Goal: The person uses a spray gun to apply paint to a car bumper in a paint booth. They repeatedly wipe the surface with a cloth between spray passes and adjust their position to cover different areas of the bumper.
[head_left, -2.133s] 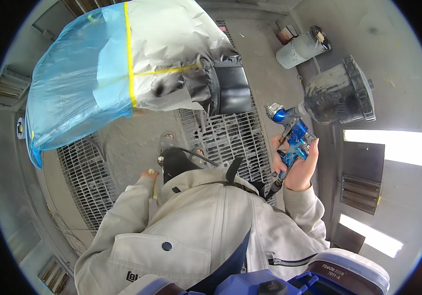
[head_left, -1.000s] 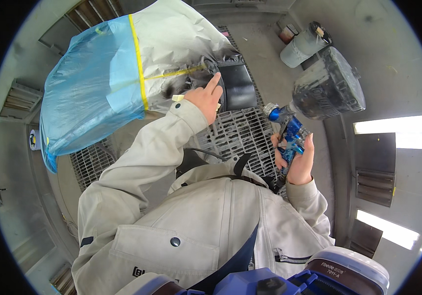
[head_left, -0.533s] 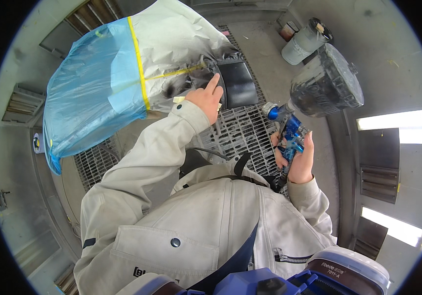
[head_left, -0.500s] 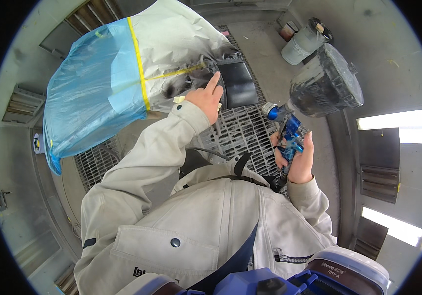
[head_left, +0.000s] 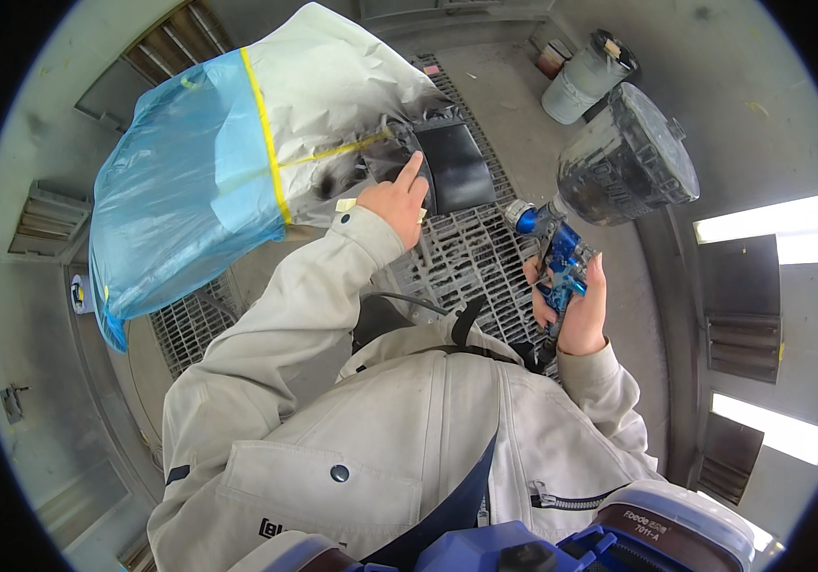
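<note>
The left hand (head_left: 395, 198) reaches forward to a dark glossy panel (head_left: 457, 167), the one bare part of an object wrapped in white paper (head_left: 333, 86) and blue plastic sheet (head_left: 180, 191), with yellow tape (head_left: 264, 133) along the seam. Its index finger is stretched out with the tip touching the panel's left edge; the other fingers are curled in. A scrap of pale tape seems to cling near the knuckles, though the view is too small to be sure.

The right hand (head_left: 576, 310) holds a blue spray gun (head_left: 557, 262) upright, well to the right of the panel, fingers wrapped tight around the grip. A dark, paint-flecked cup (head_left: 623, 162) sits on top of the gun, tilted to the right.

Below both lies a metal floor grate (head_left: 471, 257). A grey can (head_left: 581, 76) stands on the floor beyond the cup.
</note>
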Motion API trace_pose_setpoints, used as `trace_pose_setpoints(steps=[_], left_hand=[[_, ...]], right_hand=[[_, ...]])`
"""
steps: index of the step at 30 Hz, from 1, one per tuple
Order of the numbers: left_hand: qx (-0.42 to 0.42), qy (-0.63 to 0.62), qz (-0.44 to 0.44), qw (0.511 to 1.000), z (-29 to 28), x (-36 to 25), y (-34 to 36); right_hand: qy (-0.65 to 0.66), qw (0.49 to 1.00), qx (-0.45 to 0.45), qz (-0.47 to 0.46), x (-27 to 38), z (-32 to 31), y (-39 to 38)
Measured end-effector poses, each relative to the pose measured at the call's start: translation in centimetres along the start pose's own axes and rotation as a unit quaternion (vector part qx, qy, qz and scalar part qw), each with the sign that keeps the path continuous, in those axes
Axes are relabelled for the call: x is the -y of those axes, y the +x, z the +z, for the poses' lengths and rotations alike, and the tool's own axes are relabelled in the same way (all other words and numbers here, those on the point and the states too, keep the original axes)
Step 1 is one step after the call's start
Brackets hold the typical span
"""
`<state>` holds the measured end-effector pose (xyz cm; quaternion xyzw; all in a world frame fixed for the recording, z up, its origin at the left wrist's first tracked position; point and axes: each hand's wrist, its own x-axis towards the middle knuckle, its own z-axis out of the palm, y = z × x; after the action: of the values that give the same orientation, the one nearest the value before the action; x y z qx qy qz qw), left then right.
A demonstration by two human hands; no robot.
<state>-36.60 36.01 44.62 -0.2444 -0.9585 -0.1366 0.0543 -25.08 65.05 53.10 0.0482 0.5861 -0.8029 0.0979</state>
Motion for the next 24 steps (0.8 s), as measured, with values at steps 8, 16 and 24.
trace_pose_setpoints(steps=[8, 16, 24], left_hand=[[-0.003, -0.013, 0.000, 1.000, 0.41, 0.08, 0.05], [-0.009, -0.013, 0.002, 1.000, 0.25, -0.20, 0.12], [-0.005, -0.027, 0.006, 1.000, 0.34, -0.21, 0.04]], right_hand=[[-0.007, 1.000, -0.004, 0.007, -0.11, -0.25, -0.06], [-0.001, 1.000, -0.001, 0.007, 0.05, -0.18, 0.08], [-0.006, 1.000, -0.007, 0.007, -0.03, -0.08, 0.17]])
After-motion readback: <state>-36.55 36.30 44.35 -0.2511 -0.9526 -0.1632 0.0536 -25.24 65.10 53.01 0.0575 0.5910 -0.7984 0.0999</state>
